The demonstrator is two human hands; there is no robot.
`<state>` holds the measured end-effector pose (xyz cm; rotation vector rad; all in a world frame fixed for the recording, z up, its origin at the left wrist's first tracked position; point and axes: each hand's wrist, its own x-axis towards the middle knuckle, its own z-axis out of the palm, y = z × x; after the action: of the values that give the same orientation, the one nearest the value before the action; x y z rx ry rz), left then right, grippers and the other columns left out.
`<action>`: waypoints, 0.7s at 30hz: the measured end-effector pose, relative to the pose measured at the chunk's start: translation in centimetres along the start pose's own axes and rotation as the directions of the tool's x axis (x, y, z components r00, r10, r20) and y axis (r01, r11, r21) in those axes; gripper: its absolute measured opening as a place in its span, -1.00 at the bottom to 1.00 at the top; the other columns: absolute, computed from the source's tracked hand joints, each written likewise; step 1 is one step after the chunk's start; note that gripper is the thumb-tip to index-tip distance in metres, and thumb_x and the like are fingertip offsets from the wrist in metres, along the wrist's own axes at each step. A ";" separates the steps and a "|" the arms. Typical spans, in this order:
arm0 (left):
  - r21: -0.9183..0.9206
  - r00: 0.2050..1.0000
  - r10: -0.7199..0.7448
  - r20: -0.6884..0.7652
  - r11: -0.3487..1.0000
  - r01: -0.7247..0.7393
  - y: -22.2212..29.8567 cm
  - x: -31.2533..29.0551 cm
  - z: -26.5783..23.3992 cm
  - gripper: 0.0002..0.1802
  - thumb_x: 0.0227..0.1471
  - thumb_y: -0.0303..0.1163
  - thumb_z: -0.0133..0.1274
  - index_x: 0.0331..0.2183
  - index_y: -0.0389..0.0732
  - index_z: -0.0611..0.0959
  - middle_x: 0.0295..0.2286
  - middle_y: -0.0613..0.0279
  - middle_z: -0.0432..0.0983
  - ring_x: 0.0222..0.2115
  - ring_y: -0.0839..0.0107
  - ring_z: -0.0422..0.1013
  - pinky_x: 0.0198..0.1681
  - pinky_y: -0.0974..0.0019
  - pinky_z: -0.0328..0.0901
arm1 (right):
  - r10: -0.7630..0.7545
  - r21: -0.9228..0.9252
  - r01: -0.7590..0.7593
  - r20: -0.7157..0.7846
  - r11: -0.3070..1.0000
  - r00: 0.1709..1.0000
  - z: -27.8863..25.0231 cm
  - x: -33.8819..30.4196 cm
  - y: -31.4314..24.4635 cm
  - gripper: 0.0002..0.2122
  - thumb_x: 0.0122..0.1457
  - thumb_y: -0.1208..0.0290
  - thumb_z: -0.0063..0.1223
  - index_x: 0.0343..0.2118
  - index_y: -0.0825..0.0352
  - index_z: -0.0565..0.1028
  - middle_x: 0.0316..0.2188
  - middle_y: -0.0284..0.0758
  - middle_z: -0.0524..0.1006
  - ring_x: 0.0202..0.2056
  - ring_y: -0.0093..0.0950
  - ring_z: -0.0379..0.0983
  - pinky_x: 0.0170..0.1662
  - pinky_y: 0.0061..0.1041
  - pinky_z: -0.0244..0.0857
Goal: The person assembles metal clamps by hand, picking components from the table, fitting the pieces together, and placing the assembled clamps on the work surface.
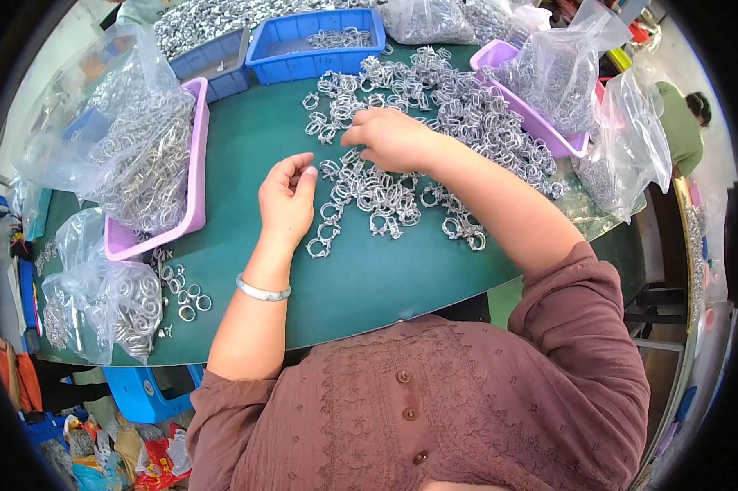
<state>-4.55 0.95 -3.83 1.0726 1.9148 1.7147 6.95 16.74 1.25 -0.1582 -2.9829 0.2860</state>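
Note:
A loose heap of small grey metal rings (377, 192), many with little knobs or prongs, spreads over the green table (246, 286). My right hand (393, 139) reaches across the heap from the right, palm down. Its fingers are bent together at the heap's left side, and what they grip is hidden. Just left of the heap, above bare tabletop, is my left hand (287, 196). The thumb and curled fingers there are drawn close together; anything between them is too small or hidden to name. A pale bangle (262, 290) circles my left wrist.
Lilac trays (198, 164) with bagged rings flank the table. A blue bin (315, 72) stands at the back with some rings. Nearer on the left are a plastic bag of rings (135, 307) and loose rings (186, 303). A person in green (680, 127) is at far right.

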 end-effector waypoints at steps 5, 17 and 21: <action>0.020 0.999 -0.019 0.040 1.000 0.018 0.0 -0.1 0.3 -0.80 -0.11 -0.51 0.01 -0.33 -0.32 0.54 -0.46 0.34 0.40 -0.55 0.66 0.29 -0.46 0.57 0.25 | 0.003 0.029 -0.003 -0.024 1.000 1.000 0.8 -0.3 0.6 -0.80 -0.15 0.49 0.06 -0.37 0.26 0.47 -0.43 -0.28 0.37 -0.30 -0.30 0.33 -0.24 -0.36 0.22; 0.031 0.998 -0.011 0.062 0.999 0.009 0.1 -0.3 0.3 -0.81 -0.12 -0.50 0.02 -0.35 -0.32 0.54 -0.46 0.31 0.41 -0.54 0.64 0.31 -0.45 0.55 0.26 | 0.040 0.072 -0.038 -0.028 0.997 0.999 0.7 -0.2 0.7 -0.90 -0.11 0.45 0.00 -0.46 0.21 0.49 -0.42 -0.30 0.38 -0.25 -0.31 0.31 -0.21 -0.38 0.21; 0.015 0.997 -0.015 0.071 1.000 0.014 0.0 -0.3 0.4 -0.81 -0.12 -0.50 0.02 -0.36 -0.32 0.54 -0.47 0.32 0.41 -0.54 0.64 0.31 -0.45 0.56 0.26 | 0.032 0.019 -0.030 -0.106 0.999 0.994 1.0 -0.4 0.6 -0.91 -0.11 0.44 -0.01 -0.49 0.20 0.50 -0.44 -0.31 0.39 -0.24 -0.32 0.31 -0.21 -0.37 0.19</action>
<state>-4.08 0.97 -3.96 1.1067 1.8895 1.6355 7.28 17.05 0.09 -0.2107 -2.8744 0.2971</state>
